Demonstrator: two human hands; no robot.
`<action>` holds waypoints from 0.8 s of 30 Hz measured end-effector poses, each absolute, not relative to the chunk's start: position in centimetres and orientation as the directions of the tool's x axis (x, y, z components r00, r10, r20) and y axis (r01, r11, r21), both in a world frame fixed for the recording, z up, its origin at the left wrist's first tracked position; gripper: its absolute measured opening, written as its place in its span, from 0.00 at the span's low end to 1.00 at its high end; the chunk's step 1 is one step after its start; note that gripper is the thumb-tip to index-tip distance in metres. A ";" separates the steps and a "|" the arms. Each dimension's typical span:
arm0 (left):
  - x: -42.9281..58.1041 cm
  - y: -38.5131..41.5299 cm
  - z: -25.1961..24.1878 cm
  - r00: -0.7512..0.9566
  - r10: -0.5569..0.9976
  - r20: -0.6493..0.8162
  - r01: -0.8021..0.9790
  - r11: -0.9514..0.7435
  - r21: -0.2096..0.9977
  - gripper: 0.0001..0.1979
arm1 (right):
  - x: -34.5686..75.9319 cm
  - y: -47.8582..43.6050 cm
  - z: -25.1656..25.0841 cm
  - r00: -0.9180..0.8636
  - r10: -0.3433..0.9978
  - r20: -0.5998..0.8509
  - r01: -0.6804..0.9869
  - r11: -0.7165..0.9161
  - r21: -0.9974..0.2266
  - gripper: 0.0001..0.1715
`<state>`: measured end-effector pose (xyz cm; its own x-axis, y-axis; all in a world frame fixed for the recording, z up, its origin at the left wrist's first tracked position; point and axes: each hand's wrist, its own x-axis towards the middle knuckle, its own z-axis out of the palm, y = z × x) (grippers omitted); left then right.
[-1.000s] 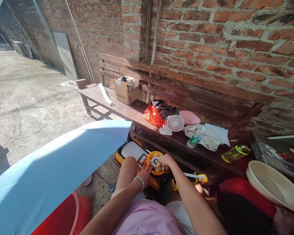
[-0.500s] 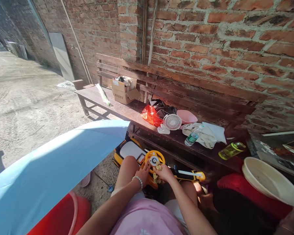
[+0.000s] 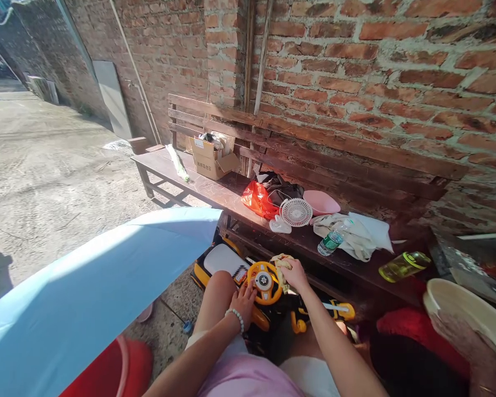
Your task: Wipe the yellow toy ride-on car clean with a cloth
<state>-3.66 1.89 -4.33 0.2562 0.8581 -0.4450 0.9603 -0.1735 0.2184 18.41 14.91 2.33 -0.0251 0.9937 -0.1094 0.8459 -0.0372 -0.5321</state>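
A yellow toy steering wheel (image 3: 268, 300) with a white hub sits low in front of me, on a yellow, black and white ride-on toy car (image 3: 222, 258). My left hand (image 3: 243, 302), a bead bracelet at its wrist, grips the wheel's left rim, fingers partly spread. In my right hand (image 3: 294, 273) is a crumpled pale yellow cloth (image 3: 281, 264), at the upper right of the rim. Fingers wrap the cloth; whether it touches the rim I cannot tell. A yellow and black toy part (image 3: 342, 310) lies to the right.
A wooden bench (image 3: 231, 190) holds a cardboard box (image 3: 209, 160), white fan (image 3: 296, 212), water bottle (image 3: 331, 242) and yellow-green bottle (image 3: 403, 267). Blue sheeting (image 3: 107, 275) and a red tub (image 3: 136, 364) are at left. At right, another person's hand (image 3: 458, 331) is at a cream basin (image 3: 471, 300).
My right hand has moved up and right with the cloth, from the wheel's middle to its outer edge. My left hand stays on the left rim. The other person's hand has risen to the basin.
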 end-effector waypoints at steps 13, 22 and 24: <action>-3.6 1.9 -4.2 0.247 0.838 -0.487 0.967 -0.185 0.173 0.61 | 15.2 17.7 -2.0 -0.023 0.951 -0.308 0.889 -0.121 -0.441 0.46; -3.7 2.6 -4.0 0.227 0.859 -0.459 0.969 -0.151 0.197 0.48 | 16.1 14.9 -3.7 0.126 0.970 -0.210 0.845 -0.216 -0.489 0.37; -3.8 2.7 -3.9 0.229 0.857 -0.461 0.969 -0.154 0.195 0.51 | 16.0 13.9 -3.0 0.098 0.972 -0.214 0.883 -0.184 -0.432 0.35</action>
